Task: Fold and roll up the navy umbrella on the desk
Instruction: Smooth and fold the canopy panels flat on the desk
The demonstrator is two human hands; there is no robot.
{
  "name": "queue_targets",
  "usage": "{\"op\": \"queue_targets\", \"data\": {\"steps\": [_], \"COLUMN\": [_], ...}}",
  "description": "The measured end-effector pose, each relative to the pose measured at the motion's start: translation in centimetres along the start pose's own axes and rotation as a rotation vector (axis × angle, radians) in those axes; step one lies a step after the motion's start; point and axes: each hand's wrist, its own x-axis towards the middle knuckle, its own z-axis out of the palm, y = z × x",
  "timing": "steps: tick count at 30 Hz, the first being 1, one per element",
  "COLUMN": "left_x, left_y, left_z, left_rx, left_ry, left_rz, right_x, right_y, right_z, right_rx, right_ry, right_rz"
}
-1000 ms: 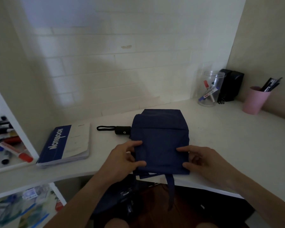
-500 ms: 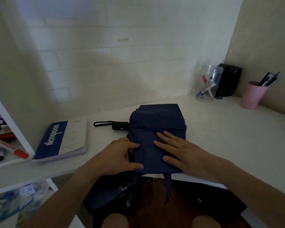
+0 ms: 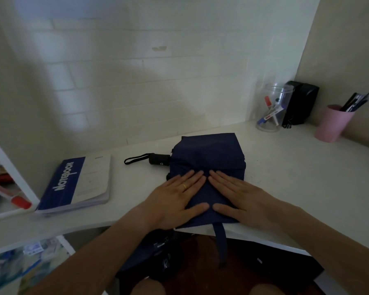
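Observation:
The navy umbrella (image 3: 209,154) lies collapsed on the white desk (image 3: 296,177), its cloth flattened into a rough rectangle. Its black handle (image 3: 159,160) with a wrist loop sticks out to the left. A navy strap (image 3: 221,241) hangs over the desk's front edge. My left hand (image 3: 177,199) and my right hand (image 3: 241,196) lie flat side by side on the near half of the cloth, palms down, fingers straight and pointing away from me, fingertips almost touching.
A blue and white notebook (image 3: 77,184) lies left of the umbrella. At the back right stand a clear jar of markers (image 3: 272,109), a black box (image 3: 299,105) and a pink cup of pens (image 3: 333,122). Shelves with markers (image 3: 6,194) are at the far left.
My left hand let go of the cloth's left edge and now lies flat. My right hand slid in from the right edge to the middle. Both hands press the cloth.

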Motion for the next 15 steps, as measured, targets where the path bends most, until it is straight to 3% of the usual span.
{"op": "queue_targets", "data": {"steps": [11, 15], "left_x": [-2.7, -0.4], "left_y": [-2.0, 0.0], "left_z": [-2.6, -4.9], "left_rx": [0.101, -0.003], "left_ry": [-0.164, 0.226], "left_rz": [-0.038, 0.066], "right_x": [-3.0, -3.1], "right_y": [1.8, 1.2], "right_z": [-1.2, -1.8], "right_rx": [-0.007, -0.020], "right_ry": [-0.110, -0.126], "right_rz": [0.024, 0.041]}}
